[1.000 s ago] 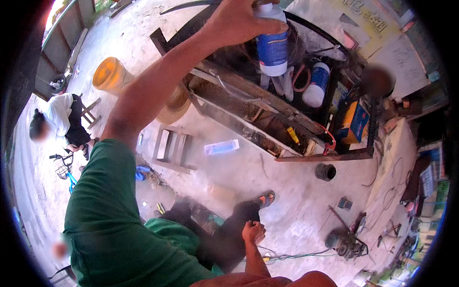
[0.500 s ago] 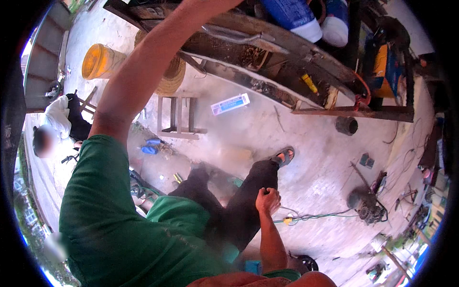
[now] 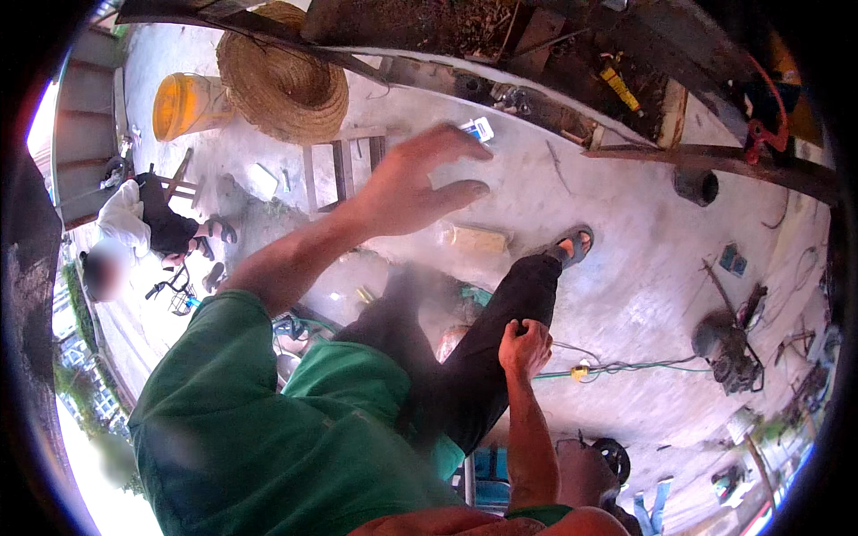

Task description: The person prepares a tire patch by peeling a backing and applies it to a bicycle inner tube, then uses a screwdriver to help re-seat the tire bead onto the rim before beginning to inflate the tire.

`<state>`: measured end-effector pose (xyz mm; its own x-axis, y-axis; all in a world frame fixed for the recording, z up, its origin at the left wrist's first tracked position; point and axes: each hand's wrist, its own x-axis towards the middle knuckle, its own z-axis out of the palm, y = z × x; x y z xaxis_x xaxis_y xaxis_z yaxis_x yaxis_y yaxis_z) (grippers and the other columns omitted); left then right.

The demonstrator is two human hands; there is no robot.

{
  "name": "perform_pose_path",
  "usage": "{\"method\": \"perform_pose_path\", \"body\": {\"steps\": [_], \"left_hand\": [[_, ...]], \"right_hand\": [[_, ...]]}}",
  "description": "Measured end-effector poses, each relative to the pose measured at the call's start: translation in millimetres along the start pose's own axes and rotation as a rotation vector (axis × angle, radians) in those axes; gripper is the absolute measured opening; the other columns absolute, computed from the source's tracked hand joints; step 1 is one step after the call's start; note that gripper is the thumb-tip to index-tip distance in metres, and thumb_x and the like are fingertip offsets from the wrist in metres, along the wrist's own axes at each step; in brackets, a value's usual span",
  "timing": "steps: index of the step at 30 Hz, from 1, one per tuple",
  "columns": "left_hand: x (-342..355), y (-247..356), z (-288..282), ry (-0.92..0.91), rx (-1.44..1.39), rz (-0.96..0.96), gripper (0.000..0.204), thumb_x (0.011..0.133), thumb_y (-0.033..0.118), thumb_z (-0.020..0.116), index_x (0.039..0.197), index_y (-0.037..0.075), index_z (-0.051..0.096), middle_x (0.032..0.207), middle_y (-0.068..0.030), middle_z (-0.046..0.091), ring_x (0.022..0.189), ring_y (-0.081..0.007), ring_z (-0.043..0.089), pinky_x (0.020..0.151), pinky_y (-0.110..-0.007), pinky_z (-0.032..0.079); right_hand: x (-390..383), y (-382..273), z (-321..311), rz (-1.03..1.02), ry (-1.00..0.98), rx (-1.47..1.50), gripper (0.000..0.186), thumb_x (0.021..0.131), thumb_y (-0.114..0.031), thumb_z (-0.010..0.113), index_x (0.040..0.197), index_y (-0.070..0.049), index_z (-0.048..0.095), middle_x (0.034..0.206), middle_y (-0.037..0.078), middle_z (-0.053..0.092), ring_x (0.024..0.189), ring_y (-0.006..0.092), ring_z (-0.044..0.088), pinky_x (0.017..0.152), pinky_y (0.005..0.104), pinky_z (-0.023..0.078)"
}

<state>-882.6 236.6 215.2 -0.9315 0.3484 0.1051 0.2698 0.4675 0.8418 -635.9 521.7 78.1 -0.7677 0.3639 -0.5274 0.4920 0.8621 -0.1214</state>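
My left hand [image 3: 429, 183] reaches out over the floor with the thumb and fingers spread, and nothing shows between them. Beyond its fingertips a white and blue box [image 3: 480, 129] lies on the floor, partly covered from sight by the hand. My right hand [image 3: 525, 348] is closed in front of my dark-trousered leg [image 3: 500, 344]; its fingers are curled, and whatever they may hold is hidden. A wooden stool [image 3: 344, 170] stands on the floor behind my left hand.
Across the top runs a dirty metal workbench [image 3: 572, 125] bearing a yellow tube [image 3: 621, 87]. A straw hat [image 3: 281, 76] and a yellow bucket [image 3: 183, 107] are at far left. Cables [image 3: 626, 366] lead right to a motor-like machine [image 3: 728, 348]. Another person [image 3: 156, 219] is at left.
My left arm has come down from the workbench, bringing its hand into view over the floor. My right hand remains closed near my leg. The whole view has shifted.
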Motion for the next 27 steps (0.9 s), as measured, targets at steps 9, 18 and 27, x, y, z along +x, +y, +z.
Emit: {"method": "perform_pose_path", "body": {"steps": [9,18,27], "left_hand": [[-100.2,-118.4,112.3,-0.302,-0.109,-0.512,0.032,0.093,0.026,0.074,0.115,0.003,0.069,0.104,-0.0113,0.073,0.095,-0.0209,0.071,0.084,-0.037,0.057],[-170.1,-141.0,147.9,-0.455,-0.212,-0.648,0.029,0.09,0.028,0.074,0.11,0.008,0.07,0.105,-0.0122,0.073,0.098,-0.0254,0.07,0.088,-0.039,0.055],[-291.5,-148.7,137.2,-0.546,0.091,-0.666,0.036,0.094,0.042,0.062,0.113,0.012,0.071,0.113,-0.0139,0.069,0.107,-0.0366,0.064,0.092,-0.049,0.054]], "right_hand": [[-2.7,4.9,16.9,0.011,-0.011,0.033,0.031,0.087,-0.034,0.07,0.107,-0.012,0.071,0.122,0.008,0.066,0.122,0.031,0.057,0.097,0.0497,0.045],[-4.4,3.0,14.5,0.025,-0.064,0.006,0.029,0.091,-0.035,0.069,0.11,-0.013,0.07,0.124,0.006,0.065,0.124,0.0313,0.055,0.101,0.0502,0.043],[-7.3,9.3,24.9,-0.009,-0.069,-0.016,0.029,0.09,-0.034,0.068,0.107,-0.01,0.071,0.123,0.007,0.066,0.12,0.0309,0.057,0.098,0.0492,0.046]]}}
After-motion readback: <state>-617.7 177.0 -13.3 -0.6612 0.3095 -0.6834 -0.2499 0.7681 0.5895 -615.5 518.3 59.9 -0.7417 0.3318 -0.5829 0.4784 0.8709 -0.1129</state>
